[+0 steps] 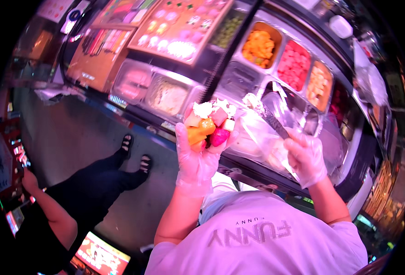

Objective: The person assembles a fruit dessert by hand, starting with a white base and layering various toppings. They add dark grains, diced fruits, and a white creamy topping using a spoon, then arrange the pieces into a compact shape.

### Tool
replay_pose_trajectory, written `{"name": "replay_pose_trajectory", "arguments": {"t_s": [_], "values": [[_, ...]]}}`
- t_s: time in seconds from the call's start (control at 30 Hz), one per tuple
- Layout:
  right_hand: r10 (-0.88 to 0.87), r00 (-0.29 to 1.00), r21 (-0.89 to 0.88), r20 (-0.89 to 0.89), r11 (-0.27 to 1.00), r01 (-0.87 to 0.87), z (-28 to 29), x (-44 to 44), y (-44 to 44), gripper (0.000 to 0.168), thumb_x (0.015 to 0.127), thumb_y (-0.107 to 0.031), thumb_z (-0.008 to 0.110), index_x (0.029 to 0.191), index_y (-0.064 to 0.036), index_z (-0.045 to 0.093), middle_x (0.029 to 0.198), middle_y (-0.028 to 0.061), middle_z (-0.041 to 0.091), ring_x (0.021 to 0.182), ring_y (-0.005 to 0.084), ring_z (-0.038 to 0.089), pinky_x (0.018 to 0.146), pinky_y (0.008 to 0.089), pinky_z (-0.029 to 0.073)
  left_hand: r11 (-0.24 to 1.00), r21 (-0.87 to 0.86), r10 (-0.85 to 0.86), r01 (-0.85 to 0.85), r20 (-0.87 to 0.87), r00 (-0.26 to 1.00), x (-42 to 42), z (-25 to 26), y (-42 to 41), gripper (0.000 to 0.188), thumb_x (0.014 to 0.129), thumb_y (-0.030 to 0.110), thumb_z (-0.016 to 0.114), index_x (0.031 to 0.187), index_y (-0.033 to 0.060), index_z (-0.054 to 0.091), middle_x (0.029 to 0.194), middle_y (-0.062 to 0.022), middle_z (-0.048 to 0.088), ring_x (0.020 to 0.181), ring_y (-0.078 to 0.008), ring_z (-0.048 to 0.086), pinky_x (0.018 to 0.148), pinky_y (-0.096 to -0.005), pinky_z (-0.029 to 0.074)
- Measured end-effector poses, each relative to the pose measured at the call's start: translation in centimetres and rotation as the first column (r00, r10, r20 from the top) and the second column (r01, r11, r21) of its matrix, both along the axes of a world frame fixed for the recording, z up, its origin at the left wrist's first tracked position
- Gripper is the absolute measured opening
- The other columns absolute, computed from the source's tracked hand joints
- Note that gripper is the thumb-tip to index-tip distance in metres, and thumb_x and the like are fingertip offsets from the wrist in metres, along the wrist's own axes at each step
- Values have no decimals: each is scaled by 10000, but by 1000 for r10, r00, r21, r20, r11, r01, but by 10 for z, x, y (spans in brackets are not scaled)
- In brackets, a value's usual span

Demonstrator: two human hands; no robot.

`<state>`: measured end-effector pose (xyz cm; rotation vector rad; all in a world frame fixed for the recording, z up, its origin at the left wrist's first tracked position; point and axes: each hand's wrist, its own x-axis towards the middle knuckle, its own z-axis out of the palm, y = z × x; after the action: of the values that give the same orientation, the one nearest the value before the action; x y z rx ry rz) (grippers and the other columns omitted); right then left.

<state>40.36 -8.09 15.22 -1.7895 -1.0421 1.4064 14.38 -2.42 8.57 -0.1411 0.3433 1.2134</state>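
Note:
In my gloved left hand rests a portion of cut fruit with cream. Orange, pink, pale and magenta chunks show, with white cream dabs along the far side; whatever base lies under them is hidden. My right hand, also in a clear plastic glove, grips a dark spatula. A lump of white cream clings to the spatula's far end, a little to the right of the fruit. Beneath the spatula are clear plastic bags or film and a pan of pale contents.
Beyond my hands, metal pans hold orange fruit chunks, pink cubes and pale orange cubes. Clear tubs line the counter's left part, near a tray of small sweets. A person in dark clothes is at left.

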Motion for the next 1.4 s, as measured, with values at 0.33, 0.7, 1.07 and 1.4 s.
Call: {"name": "replay_pose_trajectory", "arguments": {"t_s": [0.33, 0.7, 1.07, 1.4], "values": [[-299, 630, 692, 717, 415, -590, 24, 20, -57, 551, 695, 169, 634, 1240, 96, 603, 834, 115, 583, 663, 247, 601, 532, 308, 457, 980, 111, -162, 163, -24, 987, 113, 58, -42, 621, 990, 512, 512, 1485, 174, 354, 1449, -163, 451, 1309, -410, 480, 1080, -588, 431], [-116, 642, 606, 758, 492, -625, 29, 52, -103, 602, 685, 189, 645, 1275, 92, 581, 801, 98, 525, 635, 253, 561, 530, 353, 453, 992, 59, -113, 114, -22, 993, 137, 72, -64, 586, 1014, 497, 474, 1472, 145, 373, 1407, -124, 506, 1265, -300, 528, 1080, -528, 439], [-90, 636, 599, 766, 458, -657, 36, 62, -109, 606, 670, 167, 628, 1270, 88, 591, 682, 61, 415, 560, 220, 474, 471, 352, 362, 993, 24, -116, 116, -37, 993, 130, 75, -64, 591, 1004, 514, 483, 1455, 138, 412, 1377, -127, 526, 1228, -297, 555, 1064, -528, 456], [-33, 630, 563, 776, 486, -668, 42, 58, -119, 286, 709, 150, 654, 964, 29, 610, 689, 69, 437, 545, 244, 473, 461, 357, 351, 996, -6, -94, 94, -44, 995, 117, 79, -65, 625, 975, 526, 539, 1462, 150, 430, 1367, -111, 548, 1151, -286, 592, 1017, -502, 491]]}}
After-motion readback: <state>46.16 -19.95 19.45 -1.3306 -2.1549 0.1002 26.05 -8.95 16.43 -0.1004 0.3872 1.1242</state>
